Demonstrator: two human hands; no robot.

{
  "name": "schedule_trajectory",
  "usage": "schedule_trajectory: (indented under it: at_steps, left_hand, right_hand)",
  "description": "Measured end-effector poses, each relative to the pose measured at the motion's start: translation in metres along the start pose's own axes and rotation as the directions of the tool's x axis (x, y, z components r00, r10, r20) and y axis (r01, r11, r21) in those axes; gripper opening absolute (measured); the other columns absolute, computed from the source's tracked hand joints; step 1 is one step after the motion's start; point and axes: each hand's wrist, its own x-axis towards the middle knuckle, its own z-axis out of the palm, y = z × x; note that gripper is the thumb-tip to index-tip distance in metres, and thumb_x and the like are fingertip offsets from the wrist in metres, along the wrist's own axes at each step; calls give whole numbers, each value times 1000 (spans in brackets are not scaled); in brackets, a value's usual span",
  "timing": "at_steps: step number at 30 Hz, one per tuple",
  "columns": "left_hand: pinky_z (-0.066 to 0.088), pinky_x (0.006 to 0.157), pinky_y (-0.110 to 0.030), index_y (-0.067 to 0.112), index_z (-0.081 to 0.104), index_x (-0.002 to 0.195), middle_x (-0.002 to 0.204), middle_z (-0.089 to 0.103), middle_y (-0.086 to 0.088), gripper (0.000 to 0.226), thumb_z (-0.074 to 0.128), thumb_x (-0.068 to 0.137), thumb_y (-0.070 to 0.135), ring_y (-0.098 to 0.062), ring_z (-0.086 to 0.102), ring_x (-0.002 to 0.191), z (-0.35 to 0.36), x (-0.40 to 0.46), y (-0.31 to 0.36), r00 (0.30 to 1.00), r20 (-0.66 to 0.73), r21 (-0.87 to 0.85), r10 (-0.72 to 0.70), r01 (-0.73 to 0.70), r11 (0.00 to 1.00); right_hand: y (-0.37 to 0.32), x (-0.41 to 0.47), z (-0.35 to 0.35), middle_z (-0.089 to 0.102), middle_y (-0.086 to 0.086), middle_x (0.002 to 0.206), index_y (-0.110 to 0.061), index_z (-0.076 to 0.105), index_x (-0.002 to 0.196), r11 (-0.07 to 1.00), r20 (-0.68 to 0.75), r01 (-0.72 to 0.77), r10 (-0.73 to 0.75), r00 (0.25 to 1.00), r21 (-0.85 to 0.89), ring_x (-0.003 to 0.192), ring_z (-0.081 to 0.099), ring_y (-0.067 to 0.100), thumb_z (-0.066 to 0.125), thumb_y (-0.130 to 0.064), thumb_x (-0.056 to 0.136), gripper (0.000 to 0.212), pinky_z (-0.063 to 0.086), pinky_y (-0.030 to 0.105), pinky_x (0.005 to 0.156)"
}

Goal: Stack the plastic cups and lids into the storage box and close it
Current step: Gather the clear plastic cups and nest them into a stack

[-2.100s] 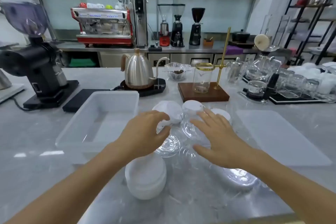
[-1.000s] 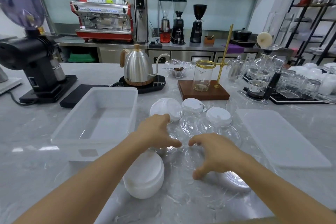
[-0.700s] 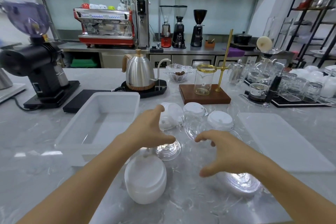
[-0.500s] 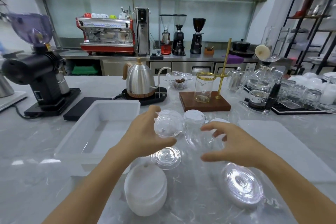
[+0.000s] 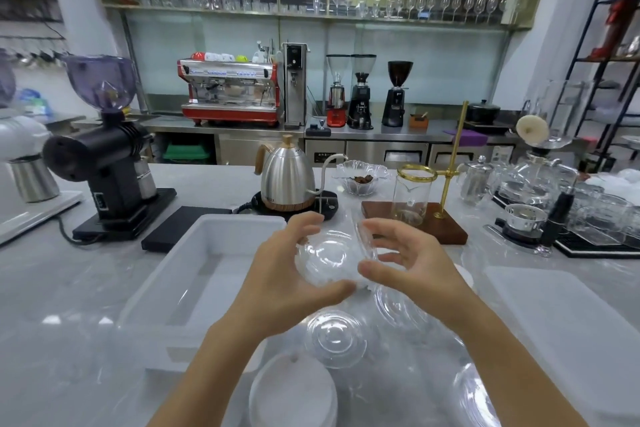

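Note:
My left hand [image 5: 280,274] grips a clear dome lid [image 5: 327,258] raised above the counter. My right hand [image 5: 405,260] pinches a second clear lid [image 5: 365,241] on edge against the first one. Below them lie another clear dome lid [image 5: 336,338] and a further clear lid [image 5: 401,305] on the counter. A stack of white lids [image 5: 294,392] sits at the near edge. The white storage box [image 5: 166,288] stands empty to the left of my hands. Its flat translucent box lid [image 5: 568,333] lies to the right.
Behind my hands stand a steel kettle [image 5: 289,180] on a black base and a glass beaker [image 5: 412,192] on a wooden stand. A black grinder [image 5: 107,156] is at the far left, and glassware on a black tray [image 5: 588,218] at the far right.
Both hands rose from the counter, each with a clear lid, and came together above it. The camera tilted up, showing more of the back shelves.

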Motion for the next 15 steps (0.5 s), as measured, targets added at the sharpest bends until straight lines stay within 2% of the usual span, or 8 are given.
schedule_trajectory:
  at_steps: [4,7,9,11,15]
  left_hand:
    - [44,92,-11,48,49,135,117,71,21,97,90,48,66,1,62,113,-9,6,-1,997,-68,-117,22,-30,993]
    - [49,99,-24,42,50,136,118,73,19,99,94,49,56,-4,65,118,-10,6,-2,995,-98,-227,5,-27,974]
    - [49,106,-34,35,51,137,123,73,15,96,94,52,47,-8,65,122,-9,6,-5,995,-98,-317,-9,-22,948]
    - [50,109,-44,28,50,139,128,72,10,97,95,54,44,-14,65,126,-8,5,-7,997,-72,-398,-25,-6,918]
    - [55,102,-54,25,52,137,137,69,3,92,95,57,42,-25,64,128,-5,2,-8,998,7,-572,-67,59,818]
  right_hand:
    - [0,3,9,72,-20,117,-35,67,123,991,53,-31,24,998,127,112,66,-1,89,-37,65,62,52,14,91]
    - [-1,-1,13,75,-4,116,-22,65,126,969,102,-42,17,995,245,112,69,13,88,-26,66,65,54,19,90]
    - [-1,-4,18,75,10,116,-13,63,129,939,135,-56,10,991,339,111,70,25,94,-33,59,80,56,28,90]
    - [-2,-7,24,74,15,117,-10,62,130,919,147,-59,1,989,391,112,70,29,95,-43,53,90,57,32,92]
    - [-3,-12,37,72,7,124,-16,63,130,923,152,-24,-37,988,384,118,67,24,92,-42,60,80,52,34,101]
